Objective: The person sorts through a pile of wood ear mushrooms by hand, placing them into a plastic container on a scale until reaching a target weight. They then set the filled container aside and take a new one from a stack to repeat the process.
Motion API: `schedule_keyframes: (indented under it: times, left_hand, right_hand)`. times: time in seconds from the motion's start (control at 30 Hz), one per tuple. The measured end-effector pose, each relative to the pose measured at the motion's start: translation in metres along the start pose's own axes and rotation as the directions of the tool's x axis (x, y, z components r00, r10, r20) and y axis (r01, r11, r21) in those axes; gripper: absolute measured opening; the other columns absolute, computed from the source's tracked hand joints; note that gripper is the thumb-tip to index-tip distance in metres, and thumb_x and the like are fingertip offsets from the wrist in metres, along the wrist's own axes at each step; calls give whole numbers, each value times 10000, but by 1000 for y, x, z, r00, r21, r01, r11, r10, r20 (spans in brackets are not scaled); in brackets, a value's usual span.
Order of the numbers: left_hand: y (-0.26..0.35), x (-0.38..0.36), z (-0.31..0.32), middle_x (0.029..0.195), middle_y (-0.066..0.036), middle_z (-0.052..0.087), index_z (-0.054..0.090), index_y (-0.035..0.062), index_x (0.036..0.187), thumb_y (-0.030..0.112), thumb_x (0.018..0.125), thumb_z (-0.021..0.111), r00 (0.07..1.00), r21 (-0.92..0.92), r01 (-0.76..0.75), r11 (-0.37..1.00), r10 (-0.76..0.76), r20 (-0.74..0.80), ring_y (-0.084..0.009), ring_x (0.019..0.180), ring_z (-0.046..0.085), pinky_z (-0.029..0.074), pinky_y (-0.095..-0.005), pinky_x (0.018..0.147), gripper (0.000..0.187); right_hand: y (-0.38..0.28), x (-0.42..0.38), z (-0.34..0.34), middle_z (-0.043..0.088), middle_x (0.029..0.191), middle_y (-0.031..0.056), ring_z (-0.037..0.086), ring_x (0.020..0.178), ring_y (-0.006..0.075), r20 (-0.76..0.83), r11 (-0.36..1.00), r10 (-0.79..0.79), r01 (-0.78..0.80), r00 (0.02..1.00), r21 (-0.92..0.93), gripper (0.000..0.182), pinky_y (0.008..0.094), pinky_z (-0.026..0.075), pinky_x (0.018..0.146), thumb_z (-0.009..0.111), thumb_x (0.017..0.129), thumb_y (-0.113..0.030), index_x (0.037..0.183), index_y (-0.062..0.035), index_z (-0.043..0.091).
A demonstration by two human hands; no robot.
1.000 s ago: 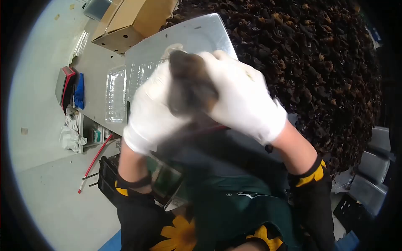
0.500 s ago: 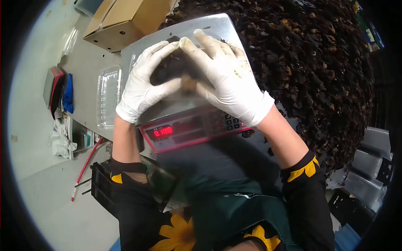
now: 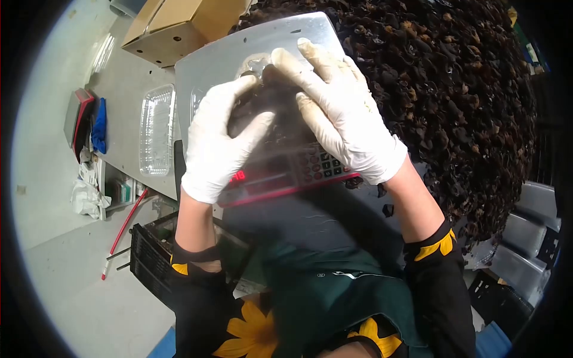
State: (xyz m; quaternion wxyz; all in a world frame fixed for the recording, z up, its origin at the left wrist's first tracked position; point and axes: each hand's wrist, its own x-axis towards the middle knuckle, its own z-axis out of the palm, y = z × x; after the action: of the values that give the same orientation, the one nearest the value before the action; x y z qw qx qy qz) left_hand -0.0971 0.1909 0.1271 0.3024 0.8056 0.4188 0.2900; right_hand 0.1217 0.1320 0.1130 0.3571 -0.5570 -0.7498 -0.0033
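A digital scale with a metal top [image 3: 280, 30] and red-lit display [image 3: 238, 175] stands before me. A clear plastic tray [image 3: 197, 98] sits on the scale, partly hidden by my hands and blurred. My left hand [image 3: 221, 134], in a white glove, is over the tray's left side, thumb and fingers apart, its fingertips by a dark, mushroom-like piece [image 3: 248, 76]. Over the right side is my right hand [image 3: 343, 104], also gloved, its fingers stretched out near another dark piece [image 3: 272, 74]. The left hand and wrist cover part of the display.
A large heap of dark, frilly mushroom-like pieces [image 3: 436, 89] fills the right. At the back left is a cardboard box [image 3: 173, 36]. Another clear tray [image 3: 157, 131] lies left of the scale. A black crate [image 3: 149, 259] is below left; stacked clear containers [image 3: 528, 215] stand right.
My hands have drawn apart, the left moving down and right, the right shifting slightly right. The left hand now covers more of the display, whose digits have changed.
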Motion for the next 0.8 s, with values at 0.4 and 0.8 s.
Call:
schedule_keyframes:
  times: [0.4, 0.8]
  left_hand:
    - [-25, -37, -16, 1294, -124, 672, 706, 77, 1284, 28, 820, 831, 962, 162, -89, 983, 127, -243, -266, 1232, 636, 505, -373, 1062, 483]
    - [-50, -46, -31, 1210, -41, 718, 716, 72, 1309, 101, 929, 765, 939, 123, 161, 979, -113, -326, -103, 932, 640, 530, -291, 900, 384]
  right_hand:
    - [38, -41, -49, 665, 1339, 183, 644, 1189, 340, -136, 980, 167, -149, 977, 134, 398, 410, 477, 1071, 664, 945, -48, 1342, -24, 646]
    - [42, -92, -51, 681, 1378, 95, 603, 1301, 184, 10, 735, 576, -523, 817, 431, 367, 343, 409, 1164, 601, 1028, -25, 1392, -17, 647]
